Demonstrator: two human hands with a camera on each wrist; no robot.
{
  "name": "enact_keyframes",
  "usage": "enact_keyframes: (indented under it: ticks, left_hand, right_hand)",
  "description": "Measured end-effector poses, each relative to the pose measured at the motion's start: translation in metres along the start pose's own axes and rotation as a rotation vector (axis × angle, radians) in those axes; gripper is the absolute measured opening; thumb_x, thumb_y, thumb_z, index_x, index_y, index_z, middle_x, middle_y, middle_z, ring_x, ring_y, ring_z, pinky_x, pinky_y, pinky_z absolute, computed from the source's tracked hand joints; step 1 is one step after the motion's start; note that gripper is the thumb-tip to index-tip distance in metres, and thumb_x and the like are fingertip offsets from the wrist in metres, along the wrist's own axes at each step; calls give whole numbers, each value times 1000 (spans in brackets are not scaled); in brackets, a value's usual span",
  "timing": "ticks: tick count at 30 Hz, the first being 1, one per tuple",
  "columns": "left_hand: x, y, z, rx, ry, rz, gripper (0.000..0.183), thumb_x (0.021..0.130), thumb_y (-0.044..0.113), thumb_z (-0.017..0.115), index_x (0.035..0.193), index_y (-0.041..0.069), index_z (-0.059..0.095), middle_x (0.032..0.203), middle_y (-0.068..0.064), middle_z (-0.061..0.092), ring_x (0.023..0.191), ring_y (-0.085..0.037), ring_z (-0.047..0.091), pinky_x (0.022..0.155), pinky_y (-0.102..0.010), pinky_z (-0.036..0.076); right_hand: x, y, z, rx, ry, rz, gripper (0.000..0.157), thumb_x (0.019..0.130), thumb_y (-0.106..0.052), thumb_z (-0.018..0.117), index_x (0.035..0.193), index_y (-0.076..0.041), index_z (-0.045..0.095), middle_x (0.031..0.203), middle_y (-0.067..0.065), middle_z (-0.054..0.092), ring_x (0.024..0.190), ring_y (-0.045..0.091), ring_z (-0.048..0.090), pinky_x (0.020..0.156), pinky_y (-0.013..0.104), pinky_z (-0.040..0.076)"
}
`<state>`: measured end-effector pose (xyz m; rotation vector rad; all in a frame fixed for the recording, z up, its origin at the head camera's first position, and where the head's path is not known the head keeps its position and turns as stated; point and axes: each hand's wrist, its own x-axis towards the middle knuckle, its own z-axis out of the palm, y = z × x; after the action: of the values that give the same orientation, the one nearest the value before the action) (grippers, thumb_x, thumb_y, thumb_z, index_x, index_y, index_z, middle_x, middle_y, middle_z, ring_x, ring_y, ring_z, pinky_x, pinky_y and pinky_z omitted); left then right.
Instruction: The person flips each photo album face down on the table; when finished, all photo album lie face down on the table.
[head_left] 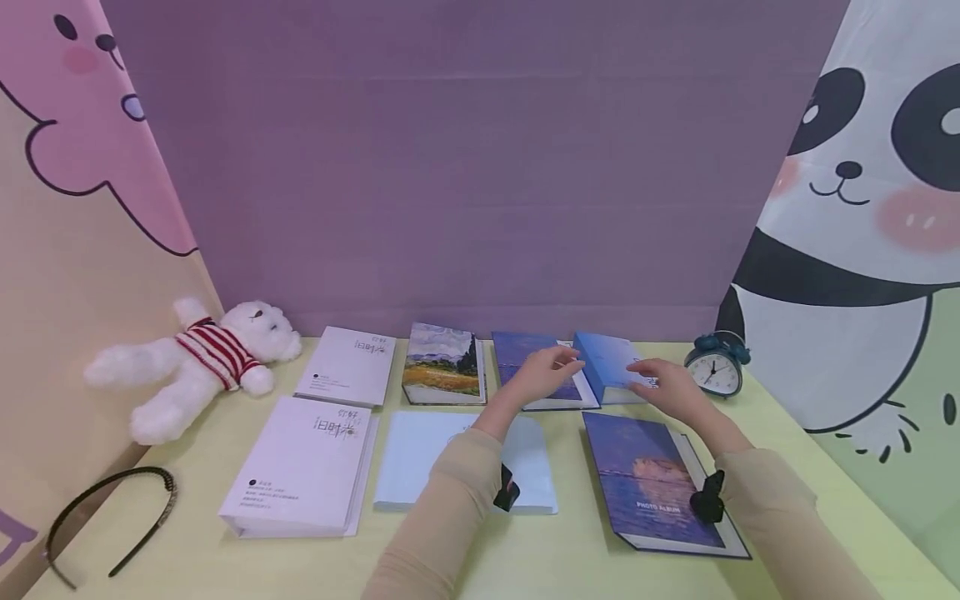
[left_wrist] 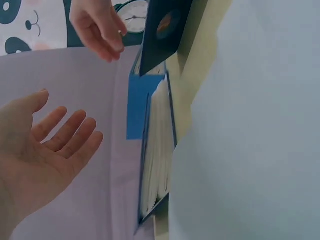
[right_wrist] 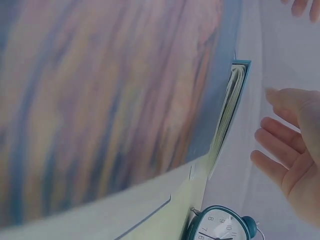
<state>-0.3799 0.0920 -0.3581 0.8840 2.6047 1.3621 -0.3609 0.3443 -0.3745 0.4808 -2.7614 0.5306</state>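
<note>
Left hand (head_left: 542, 377), right hand (head_left: 673, 390) both empty, kinda spread, by one boxy blue album (head_left: 611, 357), one purplish painted album (head_left: 515, 352), far right.

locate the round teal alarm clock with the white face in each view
Head: round teal alarm clock right side, below mid-height.
Left wrist: alarm clock cut off at top edge, left of centre.
Right wrist: alarm clock cut off at bottom edge, right of centre.
Shared landmark: right hand.
</note>
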Motion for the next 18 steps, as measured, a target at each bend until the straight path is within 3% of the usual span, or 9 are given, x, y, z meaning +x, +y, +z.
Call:
enact_keyframes:
  ticks: [9,18]
  left_hand:
    - [20,-5,32,-66,-47,-57,47,99,37,44,138,10,47,135,-5,53,124,-20,50,96,-32,48]
    - [30,-11,46,-99,-71,-93,46,100,34,42,140,10,44,138,-6,51,128,-20,47,100,-32,44]
  right_hand:
    - [8,0,7,27,-108,20,50,90,-21,62,130,6,51,131,32,49,116,48,50,92,60,44]
    - [12,-2,13,-25,-240,95,62,92,-35,57,138,4,41,135,34,42,121,52,42,94,60,41]
